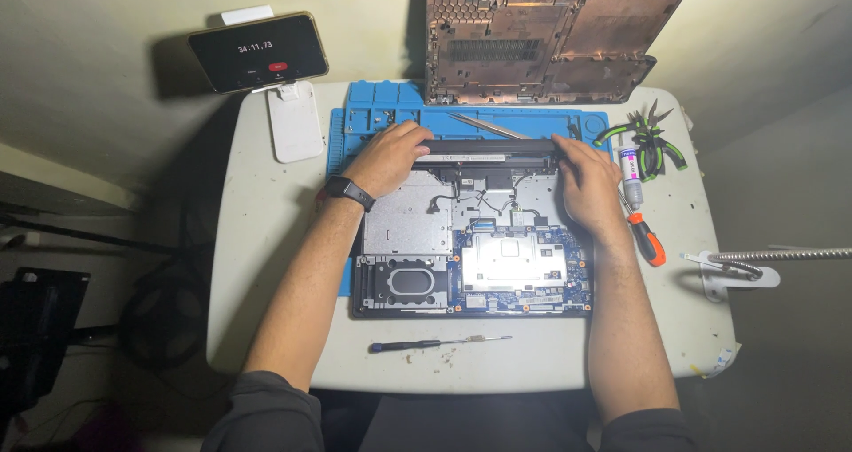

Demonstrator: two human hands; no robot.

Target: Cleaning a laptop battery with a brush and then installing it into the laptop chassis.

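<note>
screwdriver (439, 343): thin steel shaft, 6 o'clock of the laptop (470, 243)
laptop: open chassis, bare metal plates
battery (486, 154): long black bar, laptop's 12 o'clock edge
your left hand (389, 157): curled on its left end
your right hand (586, 181): curled on its right end
mat (377, 115): blue, ribbed

A small electronics repair corner, likely in a home: a white desk (266, 239) pushed against a bare wall carries a blue repair mat (373, 115) under an opened laptop (470, 257) with its circuit board bare. Its removed bottom cover (541, 35) leans on the wall, while screwdrivers (439, 343), pliers (652, 137) and a propped phone (257, 51) running a timer lie around it.
</note>
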